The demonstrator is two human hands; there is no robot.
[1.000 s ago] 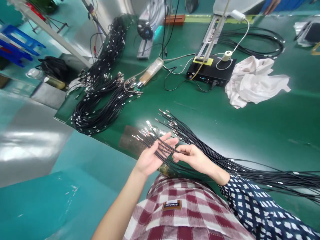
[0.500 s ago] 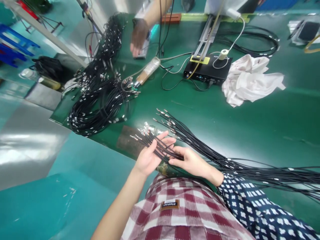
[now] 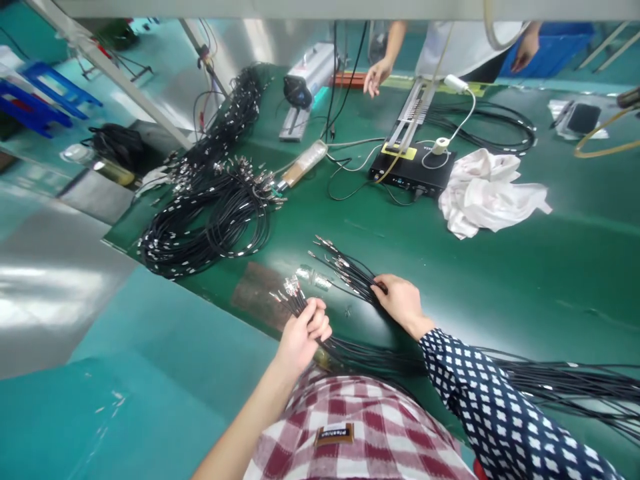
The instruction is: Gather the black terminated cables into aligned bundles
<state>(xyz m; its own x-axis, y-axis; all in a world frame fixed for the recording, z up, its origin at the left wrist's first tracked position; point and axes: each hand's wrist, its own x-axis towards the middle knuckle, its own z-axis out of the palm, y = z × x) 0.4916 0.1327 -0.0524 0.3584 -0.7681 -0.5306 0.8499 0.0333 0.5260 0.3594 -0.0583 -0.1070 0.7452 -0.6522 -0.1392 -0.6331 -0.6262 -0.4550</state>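
Observation:
My left hand [image 3: 305,327] is closed around a bunch of thin black cables [image 3: 286,303], whose metal-tipped ends stick out past the thumb. To its right, my right hand [image 3: 397,300] grips a second bunch of black cables [image 3: 350,273] lying on the green table, its fingertips pinched round them a little behind the metal ends. Both bunches trail off to the right, partly hidden under my right forearm, into a long spread of cables [image 3: 575,383].
Coiled black cables [image 3: 205,227] pile up at the table's left. Behind stand a black box [image 3: 413,170] with wires and a white cloth [image 3: 493,190]. Across the table a co-worker's hand [image 3: 379,75] hangs near an orange-red strip. The table's left edge [image 3: 200,293] borders the floor.
My left hand has closed round its cables, formerly lying across the open palm. My right hand has left that bunch and moved right and up onto the other cables. The co-worker's hand has shifted right.

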